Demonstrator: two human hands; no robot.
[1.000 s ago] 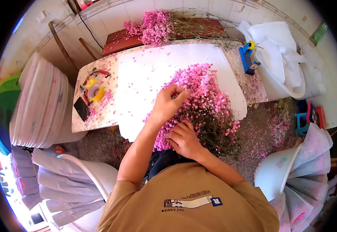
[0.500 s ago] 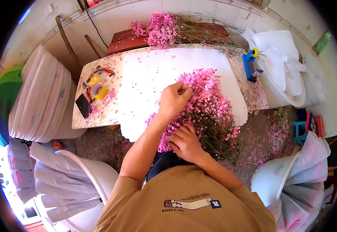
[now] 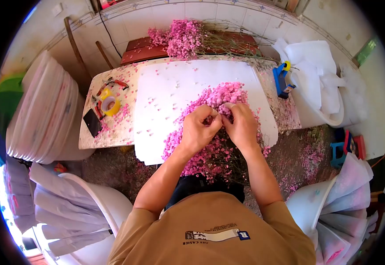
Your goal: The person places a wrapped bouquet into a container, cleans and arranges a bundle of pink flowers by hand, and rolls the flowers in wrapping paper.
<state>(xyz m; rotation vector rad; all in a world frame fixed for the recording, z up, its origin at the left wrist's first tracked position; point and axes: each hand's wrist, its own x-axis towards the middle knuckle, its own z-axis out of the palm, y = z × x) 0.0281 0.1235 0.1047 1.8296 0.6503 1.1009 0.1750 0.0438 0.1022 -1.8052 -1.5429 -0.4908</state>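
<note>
A large bunch of small pink flowers [image 3: 210, 154] lies at the front edge of the white sheets [image 3: 166, 97], its greenish stems toward the lower right. Over the blossoms, my left hand [image 3: 200, 129] is closed, with thumb and fingers pinched together. My right hand [image 3: 242, 127] is beside it, its thumb and fingertips also closed and meeting those of the left. Whatever lies between the fingertips is too small to make out.
Yellow tape [image 3: 110, 106], red-handled pliers [image 3: 121, 84] and a black phone [image 3: 92, 123] lie at the table's left. A blue tape dispenser [image 3: 282, 81] stands right. More pink flowers [image 3: 185, 39] lie behind. White tubs [image 3: 108, 196] flank me, with wrapped bundles [image 3: 349, 185] at right.
My right hand has moved up from the lower blossoms to meet my left hand. My left hand has come slightly lower over the bunch.
</note>
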